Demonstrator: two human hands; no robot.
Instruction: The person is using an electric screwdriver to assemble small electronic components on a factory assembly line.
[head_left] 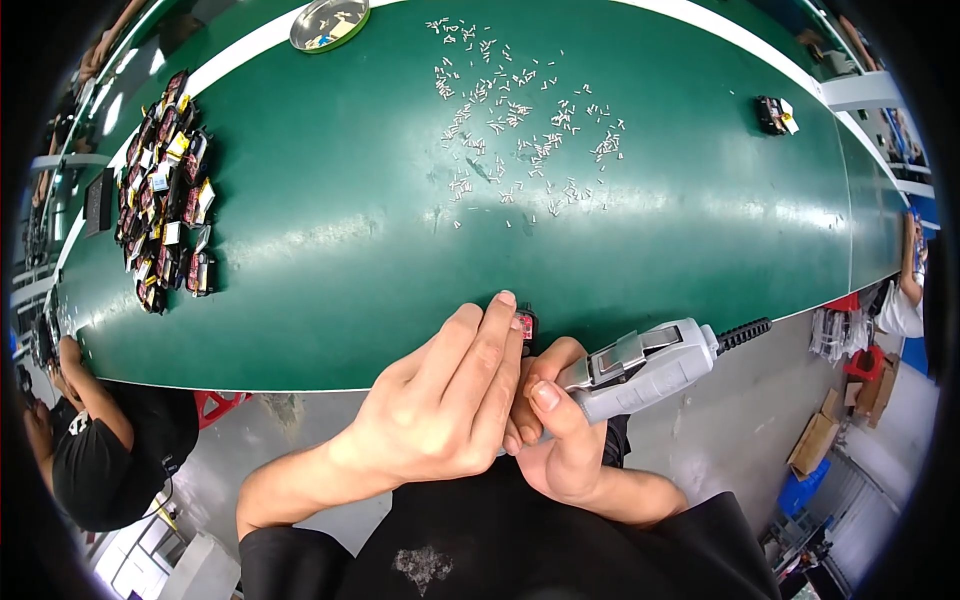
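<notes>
My right hand (560, 430) is closed around a grey electric screwdriver (650, 370) with a metal lever on top and a ribbed black cable end. The tool lies nearly level, its front end pointing left and hidden among my fingers. Across it reaches my left hand (440, 405), fingers long and pressed together, fingertips meeting those of the right; whatever they pinch is hidden. Just beyond the fingertips, at the table's near edge, sits a small black device (527, 324) with a red patch, partly covered by my left fingers.
Many small silvery screws (515, 115) lie scattered over the green table (330, 200). A heap of black devices with labels (165, 200) stands at the left, one more device (773, 115) far right. A round tin (330, 24) sits at the back. Another person (110, 440) works at left.
</notes>
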